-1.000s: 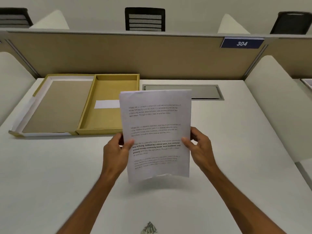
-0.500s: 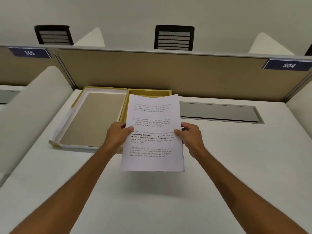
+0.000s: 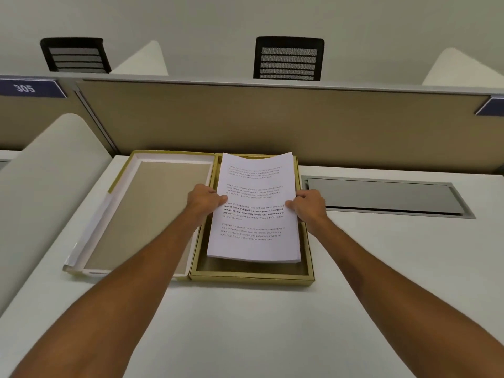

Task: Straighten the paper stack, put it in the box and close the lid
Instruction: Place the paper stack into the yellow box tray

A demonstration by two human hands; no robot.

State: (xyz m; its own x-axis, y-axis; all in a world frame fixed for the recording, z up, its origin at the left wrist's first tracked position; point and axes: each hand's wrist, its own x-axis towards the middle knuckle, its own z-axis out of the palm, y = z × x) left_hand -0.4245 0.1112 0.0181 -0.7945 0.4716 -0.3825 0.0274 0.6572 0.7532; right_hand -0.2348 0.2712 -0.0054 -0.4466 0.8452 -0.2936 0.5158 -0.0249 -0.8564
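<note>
Moved forward since earlier frame: paper stack (image 3: pixel 255 211) now over the yellow box (image 3: pixel 252 276) tray, at about 12 o'clock from the person, near edge raised off the tray floor. Left hand (image 3: pixel 204 199) pinches the stack's 9 o'clock edge, right hand (image 3: pixel 309 204) its 3 o'clock edge, thumbs on top. Lid (image 3: pixel 147 211) lies open flat at the box's 9 o'clock, on the white desk (image 3: pixel 245 331).

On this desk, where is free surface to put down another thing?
The near desk between the forearms, in front of the box, is bare. So is the strip right of the box, before the grey cable hatch. The back left is crowded: the open lid, box and paper stack.
</note>
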